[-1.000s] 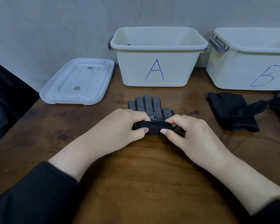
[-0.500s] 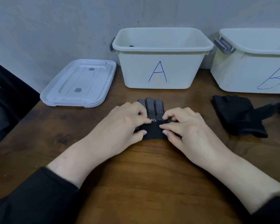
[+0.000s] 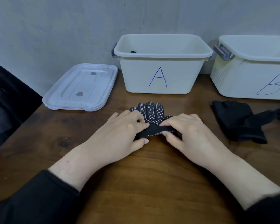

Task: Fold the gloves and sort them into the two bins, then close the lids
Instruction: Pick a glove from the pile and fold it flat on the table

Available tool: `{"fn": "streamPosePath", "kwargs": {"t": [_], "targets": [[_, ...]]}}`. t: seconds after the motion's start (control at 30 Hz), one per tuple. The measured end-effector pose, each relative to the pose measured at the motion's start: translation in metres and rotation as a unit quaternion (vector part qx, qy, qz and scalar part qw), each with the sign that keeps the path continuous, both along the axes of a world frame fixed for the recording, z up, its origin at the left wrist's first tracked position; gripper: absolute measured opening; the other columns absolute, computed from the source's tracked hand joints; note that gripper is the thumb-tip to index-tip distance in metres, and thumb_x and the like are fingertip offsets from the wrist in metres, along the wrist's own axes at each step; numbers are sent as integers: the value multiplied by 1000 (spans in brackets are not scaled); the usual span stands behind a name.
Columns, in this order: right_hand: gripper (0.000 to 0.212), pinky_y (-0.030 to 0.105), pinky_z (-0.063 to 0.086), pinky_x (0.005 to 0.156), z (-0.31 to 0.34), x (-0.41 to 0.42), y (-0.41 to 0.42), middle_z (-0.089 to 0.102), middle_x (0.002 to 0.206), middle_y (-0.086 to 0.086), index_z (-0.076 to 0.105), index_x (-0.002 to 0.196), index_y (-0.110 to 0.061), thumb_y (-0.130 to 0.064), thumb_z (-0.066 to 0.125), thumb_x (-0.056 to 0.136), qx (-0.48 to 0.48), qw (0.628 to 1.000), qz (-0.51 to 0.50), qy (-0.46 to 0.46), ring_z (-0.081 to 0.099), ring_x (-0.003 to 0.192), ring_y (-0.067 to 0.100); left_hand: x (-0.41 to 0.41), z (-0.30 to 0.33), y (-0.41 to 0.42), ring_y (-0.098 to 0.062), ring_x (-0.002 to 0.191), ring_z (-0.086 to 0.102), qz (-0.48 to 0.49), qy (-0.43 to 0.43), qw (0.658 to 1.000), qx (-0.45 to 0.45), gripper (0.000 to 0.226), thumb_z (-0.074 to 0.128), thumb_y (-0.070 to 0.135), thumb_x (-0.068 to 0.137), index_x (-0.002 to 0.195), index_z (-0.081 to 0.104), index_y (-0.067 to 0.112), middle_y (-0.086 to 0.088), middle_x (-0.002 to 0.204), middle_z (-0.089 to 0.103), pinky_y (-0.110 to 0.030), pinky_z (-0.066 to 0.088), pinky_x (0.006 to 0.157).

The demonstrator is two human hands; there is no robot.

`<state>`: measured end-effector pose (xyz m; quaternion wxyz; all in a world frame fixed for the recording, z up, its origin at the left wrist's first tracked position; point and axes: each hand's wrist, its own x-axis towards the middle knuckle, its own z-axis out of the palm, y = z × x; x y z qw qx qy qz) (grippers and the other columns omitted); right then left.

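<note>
Wooden table [image 3: 136, 183] before bin A [image 3: 162, 75]: we pinch the dotted glove's [image 3: 149, 110] folded cuff with our left hand [image 3: 118, 131] and right hand [image 3: 189, 133].

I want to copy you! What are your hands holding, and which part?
Both hands, left and right, pinch the dotted glove by its cuff end, folded up over the palm.

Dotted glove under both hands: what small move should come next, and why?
Probably carry the cuff forward over the fingers to finish the fold. Both the left hand and right hand pinch the cuff of the dotted glove, raised over its palm, while its fingers lie flat, pointing toward bin A.
</note>
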<state>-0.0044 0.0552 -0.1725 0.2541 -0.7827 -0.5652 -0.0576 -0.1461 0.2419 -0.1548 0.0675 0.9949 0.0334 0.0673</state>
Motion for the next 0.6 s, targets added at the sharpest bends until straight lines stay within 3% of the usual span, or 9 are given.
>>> {"fn": "streamPosePath", "kwargs": {"t": [0.1, 0.17, 0.23, 0.33, 0.47, 0.6], "targets": [[15, 17, 35, 89, 10, -7, -6, 63, 80, -13, 67, 104, -35, -40, 57, 95, -4, 998, -10, 60, 54, 86, 7, -3, 3, 2, -6, 97, 50, -18, -22, 997, -68, 27, 54, 45, 97, 117, 68, 33, 17, 106, 54, -36, 44, 88], [10, 16, 39, 79, 15, -10, -8, 68, 81, -12, 68, 101, -38, -39, 62, 94, -5, 992, -11, 126, 59, 85, 7, -5, 6, 3, -7, 91, 53, -19, -28, 993, -111, 19, 56, 45, 96, 103, 68, 33, 15, 96, 58, -37, 47, 82], [6, 20, 48, 78, 17, -10, -8, 73, 89, -20, 69, 99, -37, -35, 67, 94, -2, 977, -14, 212, 65, 85, 3, -7, 9, 3, -8, 87, 57, 5, -32, 987, -160, 11, 61, 43, 94, 98, 67, 34, 14, 90, 62, -33, 48, 78], [4, 27, 53, 76, 21, -3, -3, 74, 87, -20, 72, 95, -35, -32, 70, 93, 14, 955, -28, 296, 67, 78, 2, -8, 11, 5, -4, 74, 59, 50, -54, 964, -256, 8, 67, 39, 92, 100, 67, 38, 15, 83, 67, -21, 47, 70], [8, 25, 54, 79, 26, 9, 13, 78, 88, -13, 75, 97, -26, -19, 70, 94, 38, 924, -48, 377, 73, 82, 6, 0, 3, 8, -4, 82, 63, 108, -113, 928, -338, 18, 67, 38, 93, 111, 66, 39, 10, 84, 68, -20, 48, 79], [4, 20, 53, 75, 31, 30, 35, 78, 85, -12, 74, 93, -23, -20, 72, 93, 4, 925, -84, 371, 73, 80, 4, 6, -6, 13, -1, 94, 57, 158, -176, 933, -271, 32, 67, 39, 92, 124, 63, 34, 18, 98, 61, -13, 42, 80]]}}
